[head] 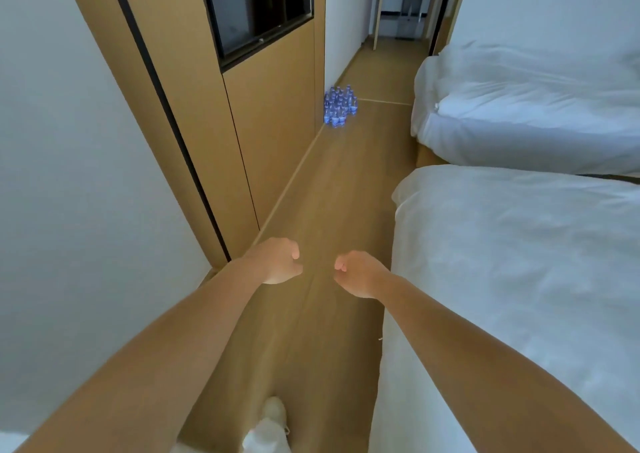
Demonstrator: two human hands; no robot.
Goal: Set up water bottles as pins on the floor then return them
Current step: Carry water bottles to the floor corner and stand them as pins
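- Bottles (339, 108) stand upright, bunched tight near the wall on the floor (332, 189), likely grouped as pins
- Left hand (278, 261) and right hand (358, 274) curl loosely, holding nothing, well apart from them

bottles (338, 107) showing clear with blue labels | floor (332, 189) showing tan woodgrain | beds (519, 245) showing plain white | wall panel (273, 113) showing tan | shoe (273, 414) showing white

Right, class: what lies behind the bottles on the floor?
Behind the bottles the wooden floor runs on to an open doorway, with a white wall alongside. The floor beneath the cluster is hidden.
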